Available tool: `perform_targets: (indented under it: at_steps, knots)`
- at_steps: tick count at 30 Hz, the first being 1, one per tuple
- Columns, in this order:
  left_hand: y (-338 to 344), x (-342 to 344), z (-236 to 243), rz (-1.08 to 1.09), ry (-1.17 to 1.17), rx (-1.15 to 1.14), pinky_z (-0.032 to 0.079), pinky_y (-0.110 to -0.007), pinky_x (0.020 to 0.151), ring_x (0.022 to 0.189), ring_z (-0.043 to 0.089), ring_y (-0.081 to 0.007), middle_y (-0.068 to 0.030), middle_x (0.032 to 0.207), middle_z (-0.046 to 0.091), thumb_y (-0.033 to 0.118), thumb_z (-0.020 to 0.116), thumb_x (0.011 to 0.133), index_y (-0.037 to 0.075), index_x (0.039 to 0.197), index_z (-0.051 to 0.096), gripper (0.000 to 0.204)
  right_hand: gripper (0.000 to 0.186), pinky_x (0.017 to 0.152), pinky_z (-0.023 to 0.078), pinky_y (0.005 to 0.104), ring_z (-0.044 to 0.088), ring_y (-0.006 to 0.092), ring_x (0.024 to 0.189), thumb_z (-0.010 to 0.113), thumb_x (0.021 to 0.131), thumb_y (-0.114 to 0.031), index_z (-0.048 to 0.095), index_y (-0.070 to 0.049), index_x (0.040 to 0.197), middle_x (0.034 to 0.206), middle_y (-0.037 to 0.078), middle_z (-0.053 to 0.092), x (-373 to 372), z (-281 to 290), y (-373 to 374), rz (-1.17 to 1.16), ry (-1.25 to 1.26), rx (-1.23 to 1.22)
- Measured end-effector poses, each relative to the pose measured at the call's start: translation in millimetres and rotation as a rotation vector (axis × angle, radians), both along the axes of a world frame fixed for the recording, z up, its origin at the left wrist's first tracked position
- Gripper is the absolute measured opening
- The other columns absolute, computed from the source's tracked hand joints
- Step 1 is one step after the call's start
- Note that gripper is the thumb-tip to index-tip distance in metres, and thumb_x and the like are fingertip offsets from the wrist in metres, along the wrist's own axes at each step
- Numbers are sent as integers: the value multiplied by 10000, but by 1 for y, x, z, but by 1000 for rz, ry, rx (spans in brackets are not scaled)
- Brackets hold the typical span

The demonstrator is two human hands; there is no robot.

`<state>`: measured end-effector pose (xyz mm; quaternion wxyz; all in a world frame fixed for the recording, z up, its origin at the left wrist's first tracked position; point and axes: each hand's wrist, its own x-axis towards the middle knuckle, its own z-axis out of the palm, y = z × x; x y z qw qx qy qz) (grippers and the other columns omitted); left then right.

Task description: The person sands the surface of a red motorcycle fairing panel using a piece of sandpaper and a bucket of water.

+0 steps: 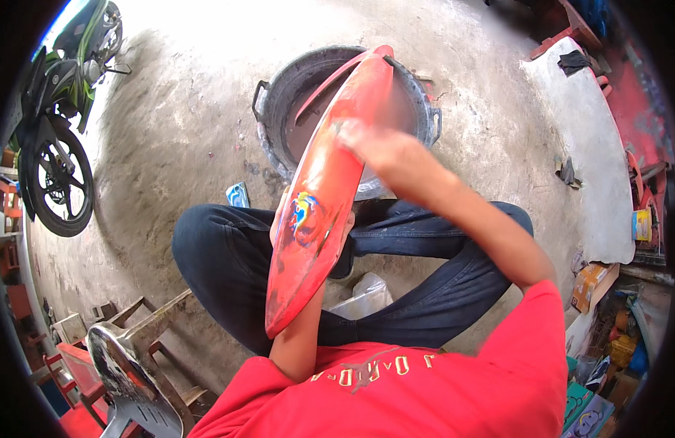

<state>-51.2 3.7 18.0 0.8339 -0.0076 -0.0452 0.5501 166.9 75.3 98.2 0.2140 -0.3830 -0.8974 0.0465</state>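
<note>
A long red body panel [319,197] with a colourful sticker and scuffed lower end slants up from my lap over a dark metal tub [275,120] holding murky liquid. My left hand [345,228] grips the panel from beneath, mostly hidden by it. My right hand [370,150], smeared by motion, is on or just over the panel's upper part; I cannot tell what, if anything, is in it. A second, narrow red piece [312,102] lies across the tub behind the panel.
A motorbike [60,168] stands at left, a scratched chair [133,365] lower left. A blue phone-like object [237,194] and crumpled plastic [363,296] lie on the concrete floor [177,131]. At right are a pale slab [571,146], a cardboard box [593,285] and clutter.
</note>
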Motion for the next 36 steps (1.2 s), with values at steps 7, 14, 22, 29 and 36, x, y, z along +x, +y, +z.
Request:
perform_targets:
  at_steps: [7,14,22,29,36]
  knots:
    - [2,10,29,-54,-171,-110,530,-580,1027,1197,650,-438,-288,1351,630,314,430,1091,-43,1426,534,500,371,1103,526,423,673,292,1268,562,958,-92,650,-2,1307,1313,183,702,-6,6,-4,28,-52,78]
    - [4,-1,17,27,14,-264,548,-578,1013,1166,674,-442,-289,1341,637,329,438,1094,-77,1408,533,522,393,1077,541,416,682,302,1241,562,958,-80,639,1,1335,1337,195,689,-9,9,0,76,-20,56]
    - [2,-2,14,-10,-76,-312,556,-628,975,1143,686,-436,-280,1340,651,308,438,1103,-58,1399,558,486,411,1090,529,386,678,309,1237,570,949,-127,642,55,1311,1306,245,688,-18,15,-2,100,-6,32]
    - [6,-2,1,-81,-18,-231,570,-624,954,1115,693,-460,-302,1312,655,299,450,1099,-74,1401,545,490,385,1078,542,410,687,298,1230,594,924,-103,660,34,1277,1294,220,704,-32,9,-8,110,-13,105]
    - [1,-2,3,96,63,-313,579,-608,947,1113,693,-445,-315,1309,643,284,459,1087,-73,1414,527,489,417,1074,547,407,680,316,1238,642,878,-99,651,36,1273,1291,213,700,-36,13,-10,166,38,97]
